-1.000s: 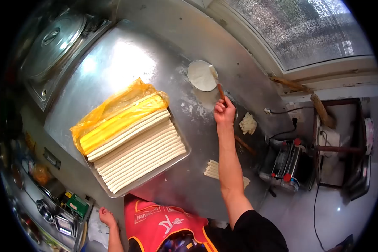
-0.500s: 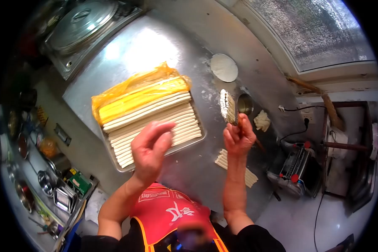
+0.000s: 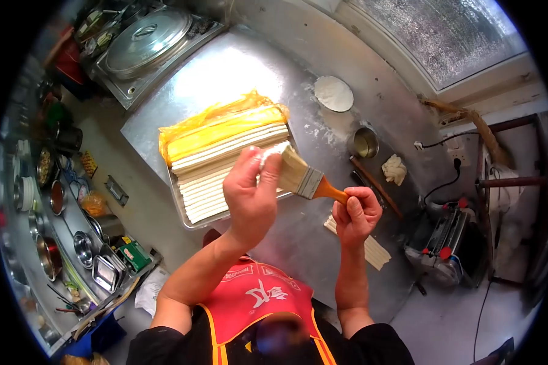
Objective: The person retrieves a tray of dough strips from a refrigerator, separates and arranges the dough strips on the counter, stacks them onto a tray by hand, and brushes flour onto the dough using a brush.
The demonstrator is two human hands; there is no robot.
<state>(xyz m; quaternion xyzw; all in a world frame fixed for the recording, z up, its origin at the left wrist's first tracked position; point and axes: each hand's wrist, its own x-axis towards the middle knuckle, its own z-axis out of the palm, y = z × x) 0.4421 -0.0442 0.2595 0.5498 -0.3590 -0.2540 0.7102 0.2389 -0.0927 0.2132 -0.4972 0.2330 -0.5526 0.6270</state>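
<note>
A wide brush (image 3: pixel 307 179) with an orange handle and a metal band is held by its handle in my right hand (image 3: pixel 357 213). Its bristles, white at the tip, point left to my left hand (image 3: pixel 252 191), whose fingers are closed on the bristle end. Under and beyond my left hand lies a metal tray (image 3: pixel 192 226) with rows of pale dough strips (image 3: pixel 204 198). Yellow plastic film (image 3: pixel 225 125) covers the strips at the tray's far side. Several more dough strips (image 3: pixel 376 252) lie on the metal table near my right forearm.
A bowl of white powder (image 3: pixel 333 93), a metal cup (image 3: pixel 364 143), a wooden rod (image 3: pixel 377 187) and a dough lump (image 3: pixel 394 170) stand on the table's right side. Beyond are a machine (image 3: pixel 441 249) and, at the upper left, a lidded pan (image 3: pixel 147 39).
My right hand has brought the brush from upright near the cup to lying across, pointing left. My left hand has moved right and closed on the bristles. The view has shifted.
</note>
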